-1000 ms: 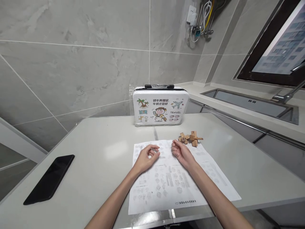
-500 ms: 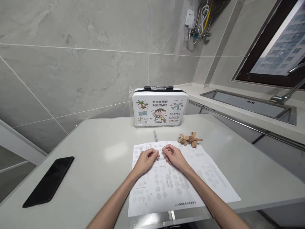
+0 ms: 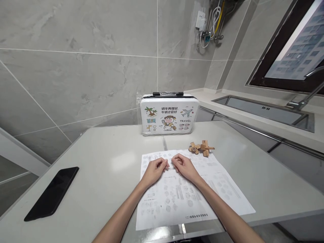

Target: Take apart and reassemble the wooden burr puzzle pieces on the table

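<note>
My left hand [image 3: 156,169] rests on a large printed sheet [image 3: 177,209], its fingers loosely curled in and nothing seen in them. Close beside it, a small gap away, my right hand [image 3: 184,167] lies on the same paper, also curled closed with no object showing. The sheet carries small diagrams and text, which face away from me. Beyond my right hand, at the sheet's far edge, sit two wooden interlocking puzzles [image 3: 194,147] made of crossed notched sticks; the right-hand wooden puzzle [image 3: 205,147] has one stick poking out sideways. Neither hand touches them.
A white cartoon-printed case [image 3: 169,116] in clear plastic stands upright at the table's back, near the tiled wall. At the left lies a black phone [image 3: 52,194]. A counter with a sink [image 3: 263,109] and tap [image 3: 301,103] runs along the right, beneath a window.
</note>
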A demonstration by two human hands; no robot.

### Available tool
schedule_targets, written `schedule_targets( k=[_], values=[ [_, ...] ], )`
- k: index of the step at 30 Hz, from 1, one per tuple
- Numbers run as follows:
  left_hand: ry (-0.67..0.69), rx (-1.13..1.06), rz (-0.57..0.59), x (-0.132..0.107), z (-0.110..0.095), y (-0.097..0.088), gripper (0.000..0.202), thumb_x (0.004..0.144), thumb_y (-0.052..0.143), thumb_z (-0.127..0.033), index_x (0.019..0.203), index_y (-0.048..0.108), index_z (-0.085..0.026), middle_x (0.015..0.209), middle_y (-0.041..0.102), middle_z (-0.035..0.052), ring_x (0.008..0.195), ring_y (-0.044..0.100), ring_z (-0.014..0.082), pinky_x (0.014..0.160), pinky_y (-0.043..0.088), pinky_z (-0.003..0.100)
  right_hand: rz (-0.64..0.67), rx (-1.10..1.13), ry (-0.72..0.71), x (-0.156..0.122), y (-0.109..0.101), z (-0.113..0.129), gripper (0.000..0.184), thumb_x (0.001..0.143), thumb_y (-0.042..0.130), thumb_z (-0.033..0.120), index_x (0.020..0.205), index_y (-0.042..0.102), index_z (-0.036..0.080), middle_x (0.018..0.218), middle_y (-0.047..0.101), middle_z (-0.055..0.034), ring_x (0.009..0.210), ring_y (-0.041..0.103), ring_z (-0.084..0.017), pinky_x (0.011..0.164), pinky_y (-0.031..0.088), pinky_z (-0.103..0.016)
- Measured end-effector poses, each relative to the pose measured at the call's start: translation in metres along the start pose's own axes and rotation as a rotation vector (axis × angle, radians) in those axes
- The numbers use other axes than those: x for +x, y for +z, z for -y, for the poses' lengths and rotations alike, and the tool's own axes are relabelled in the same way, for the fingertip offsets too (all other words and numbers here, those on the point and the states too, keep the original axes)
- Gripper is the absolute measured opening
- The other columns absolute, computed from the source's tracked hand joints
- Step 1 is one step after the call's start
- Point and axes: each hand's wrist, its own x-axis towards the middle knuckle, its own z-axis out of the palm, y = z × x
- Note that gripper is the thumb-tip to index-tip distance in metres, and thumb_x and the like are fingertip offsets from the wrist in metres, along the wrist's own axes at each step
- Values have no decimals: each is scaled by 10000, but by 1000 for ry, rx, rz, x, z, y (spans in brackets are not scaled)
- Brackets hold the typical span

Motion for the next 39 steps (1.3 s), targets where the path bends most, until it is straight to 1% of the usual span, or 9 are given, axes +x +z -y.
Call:
schedule_targets(
  k=[11, 23, 30, 39],
  values=[
    [-17, 9, -8, -1, -2, 0, 461, 1023, 505, -551, 795, 692, -197, 832, 747, 49, 803, 669, 205, 771, 501, 305, 1, -3, -6, 0, -1, -3, 390, 923, 681, 601, 872, 641, 217, 634, 594, 38, 507, 520, -131, 514, 390, -256],
    [-12, 32, -14, 0, -1, 0, 297, 973, 537, -389, 780, 672, -207, 829, 744, 35, 808, 666, 204, 771, 508, 300, -7, 23, 10, 0, -1, -2, 381, 912, 687, 598, 877, 633, 223, 629, 588, 42, 476, 503, -122, 456, 380, -241],
    [-10, 34, -20, 0, -2, 0, 288, 961, 537, -375, 773, 679, -209, 826, 750, 34, 810, 672, 204, 770, 507, 297, -9, 39, 11, 0, -1, 0, 413, 900, 690, 629, 879, 634, 220, 613, 580, 47, 446, 475, -115, 430, 369, -242],
    [-11, 42, -21, 0, -2, 0, 286, 963, 536, -374, 775, 679, -211, 830, 751, 34, 813, 673, 207, 770, 507, 299, -15, 59, 20, -1, -1, 1, 390, 896, 707, 606, 868, 645, 222, 615, 588, 42, 455, 486, -119, 434, 368, -243]
  ],
)
